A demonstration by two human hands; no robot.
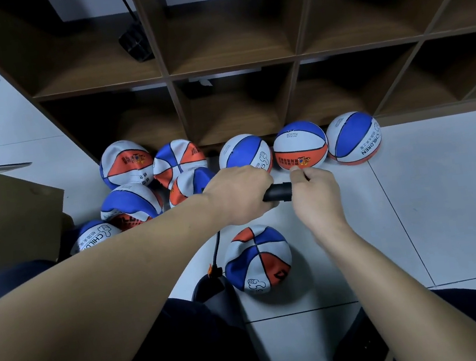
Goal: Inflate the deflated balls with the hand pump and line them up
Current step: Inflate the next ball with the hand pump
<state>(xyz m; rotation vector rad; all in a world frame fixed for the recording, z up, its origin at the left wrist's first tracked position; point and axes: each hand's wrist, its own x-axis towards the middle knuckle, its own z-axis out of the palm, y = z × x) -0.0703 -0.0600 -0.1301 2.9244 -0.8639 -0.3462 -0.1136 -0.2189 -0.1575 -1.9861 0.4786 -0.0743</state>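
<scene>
My left hand (237,194) and my right hand (315,191) both grip the black handle of the hand pump (277,191), left and right of its middle. A thin black hose (216,248) runs down from the pump to a ball (258,261) lying on the floor below my hands; that ball looks nearly round. Three round inflated balls stand in a row against the shelf foot: one (242,152), a second (300,145), and a third (353,137). Several limp, dented balls (125,164) lie heaped at the left.
A dark wooden cubby shelf (234,68) fills the back, with a black object (135,44) in one compartment. A cardboard box (7,210) sits at the left. My dark-trousered legs (169,356) frame the pump's base (211,289) on the pale tiled floor (445,198).
</scene>
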